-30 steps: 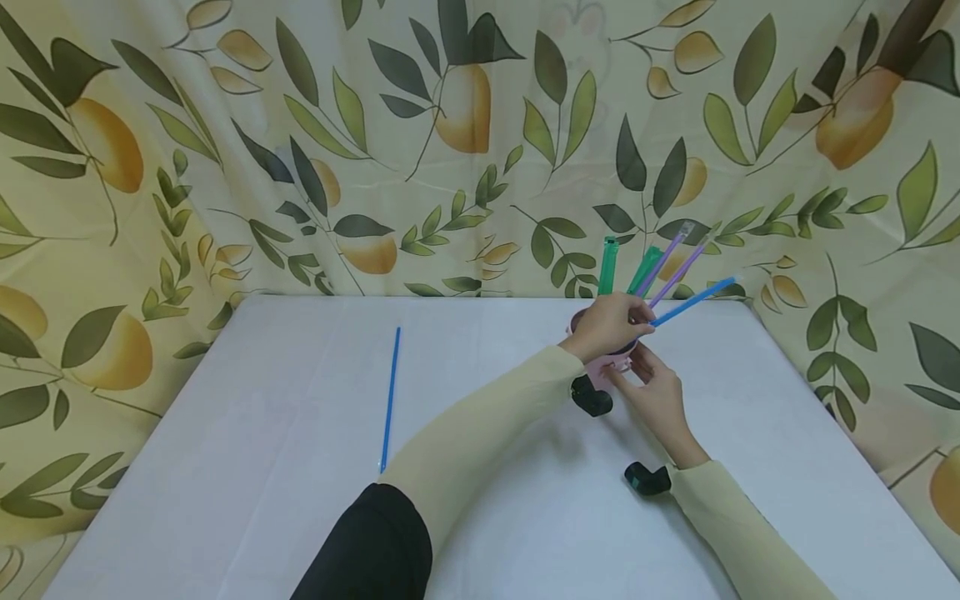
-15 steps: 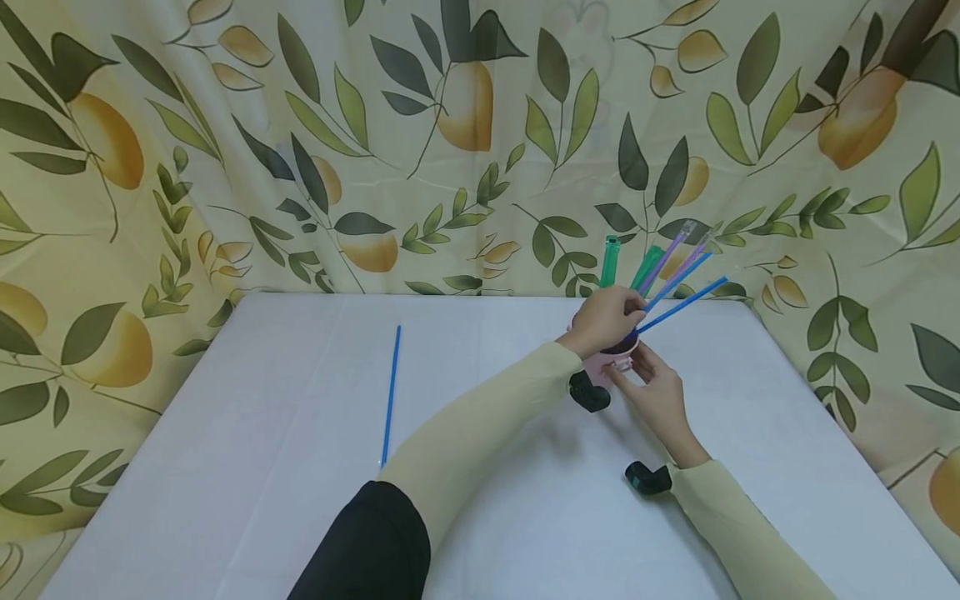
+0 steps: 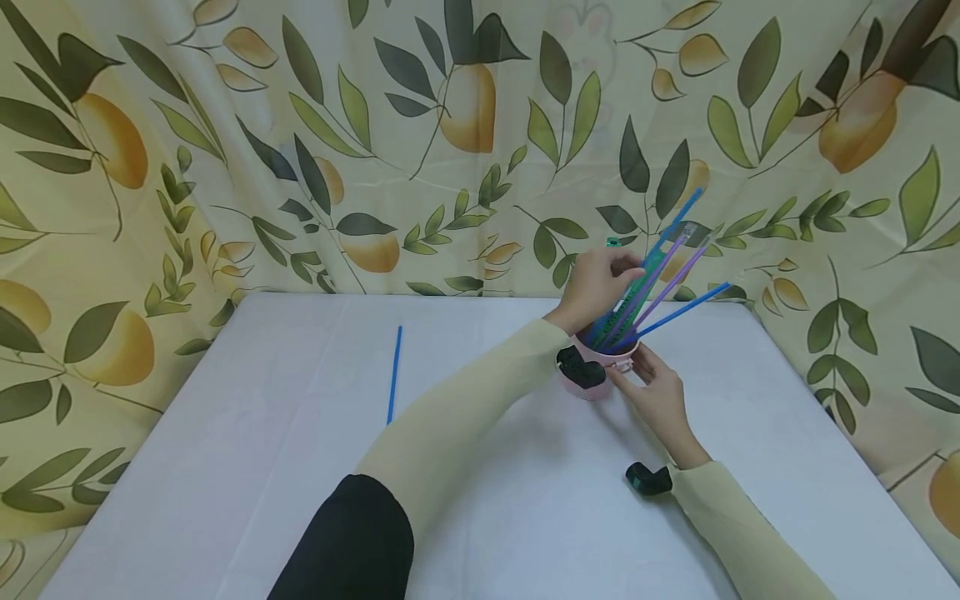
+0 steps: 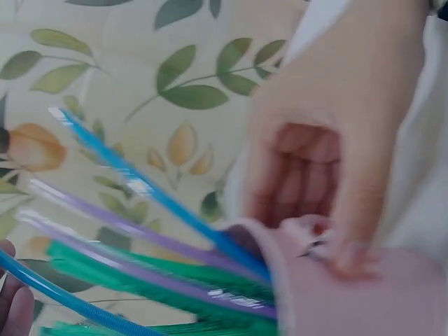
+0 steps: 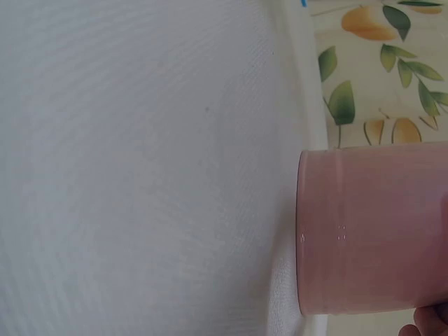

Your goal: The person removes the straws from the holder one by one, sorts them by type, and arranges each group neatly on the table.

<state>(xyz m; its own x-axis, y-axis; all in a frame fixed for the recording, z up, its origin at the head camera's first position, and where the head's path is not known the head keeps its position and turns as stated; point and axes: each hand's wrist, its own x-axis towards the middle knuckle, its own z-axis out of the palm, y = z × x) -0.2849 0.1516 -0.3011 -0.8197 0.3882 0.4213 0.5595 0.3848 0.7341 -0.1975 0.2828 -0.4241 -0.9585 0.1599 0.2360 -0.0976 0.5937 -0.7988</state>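
My left hand point(image 3: 596, 287) is above the mouth of a pink cup point(image 3: 587, 390), pinching a blue straw point(image 3: 678, 221) that slants up out of it. At the left edge of the left wrist view, the left fingertips point(image 4: 15, 302) lie against the straw. My right hand point(image 3: 660, 396) grips the cup's side by a small raised ornament point(image 4: 308, 234). Purple straws point(image 3: 678, 275), another blue straw point(image 3: 690, 308) and long green pieces point(image 3: 637, 292) lean in the cup. The right wrist view shows the cup's smooth wall point(image 5: 371, 231), fingertips at the corner.
A single blue straw point(image 3: 395, 371) lies on the white table point(image 3: 300, 467) at left, its near end hidden by the left sleeve. Black wrist cameras point(image 3: 581, 367) sit at both cuffs. Behind the table's far edge hangs a curtain point(image 3: 480, 225) with a leaf and fruit print.
The left hand has lifted slightly and moved left. The blue straw it holds has swung steeper and now rises higher above the cup. The right hand stays on the cup.
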